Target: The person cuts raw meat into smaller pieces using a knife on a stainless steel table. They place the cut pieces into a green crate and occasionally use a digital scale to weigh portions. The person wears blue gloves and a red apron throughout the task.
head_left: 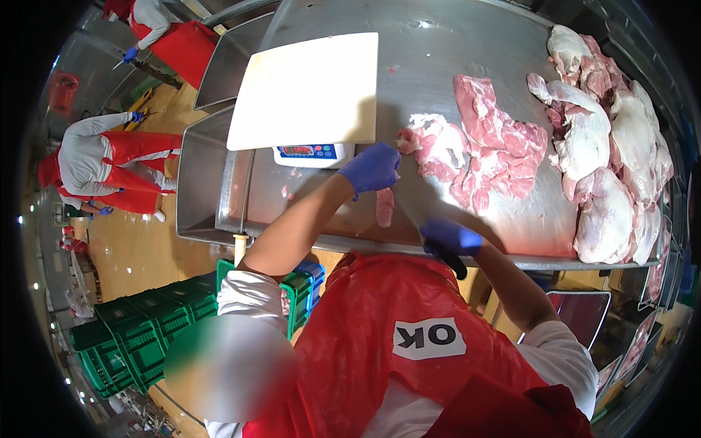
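Note:
My blue-gloved left hand (369,168) is closed just above a narrow strip of pink meat (384,209); what its fingers hold is unclear. My blue-gloved right hand (449,237) grips a black-handled knife (456,264), blade angled up-left toward that strip. Right of my hands lie loose trimmed pieces (431,150) and a larger cut of pink meat (496,146) on the steel table (409,55). A white board (299,87) rests over a weighing scale (307,155) beyond my left hand.
Several pale, skin-covered joints (606,204) are heaped at the table's right. Steel bins (201,190) border its left. Green crates (139,328) stand lower left, metal trays (573,314) lower right. Co-workers in red aprons (131,157) work at the left.

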`<state>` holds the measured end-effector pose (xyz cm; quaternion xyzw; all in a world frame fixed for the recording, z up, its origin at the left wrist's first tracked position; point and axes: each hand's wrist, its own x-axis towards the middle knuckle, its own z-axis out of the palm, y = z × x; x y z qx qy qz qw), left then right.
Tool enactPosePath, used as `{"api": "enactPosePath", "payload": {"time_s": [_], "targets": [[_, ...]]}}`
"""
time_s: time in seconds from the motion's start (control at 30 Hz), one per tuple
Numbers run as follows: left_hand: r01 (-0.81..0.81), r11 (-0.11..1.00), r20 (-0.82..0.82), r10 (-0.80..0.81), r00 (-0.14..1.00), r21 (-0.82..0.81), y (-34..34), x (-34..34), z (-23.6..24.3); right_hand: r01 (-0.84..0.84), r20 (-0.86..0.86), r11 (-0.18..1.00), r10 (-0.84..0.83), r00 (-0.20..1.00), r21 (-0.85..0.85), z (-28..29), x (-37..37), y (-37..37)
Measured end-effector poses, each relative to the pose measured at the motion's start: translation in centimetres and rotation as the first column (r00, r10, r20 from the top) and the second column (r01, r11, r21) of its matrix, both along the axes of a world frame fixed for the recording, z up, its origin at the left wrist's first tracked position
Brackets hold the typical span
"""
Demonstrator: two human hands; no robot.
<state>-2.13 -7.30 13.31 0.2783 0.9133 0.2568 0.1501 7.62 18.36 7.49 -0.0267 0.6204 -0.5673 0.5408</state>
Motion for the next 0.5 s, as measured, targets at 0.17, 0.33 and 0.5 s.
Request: {"api": "enactPosePath", "payload": {"time_s": [0.17,0.33,0.5], "targets": [[0.051,0.988,-0.036,-0.046,0.998,0.148,2.0,0.4,2.5,0.248,0.055,0.944,-0.242,0.969,-0.217,0.7,-3.0,-5.0],[0.223,0.917,-0.211,-0.158,0.965,0.332,-2.0,-2.0,-5.2,0.193,0.200,0.940,-0.140,0.970,-0.282,0.8,-2.3,-1.3],[0.015,0.946,-0.155,0.037,0.987,0.322,1.9,-1.6,-0.7,-0.241,0.047,0.970,0.242,0.969,-0.039,-1.4,-3.3,2.4]]}}
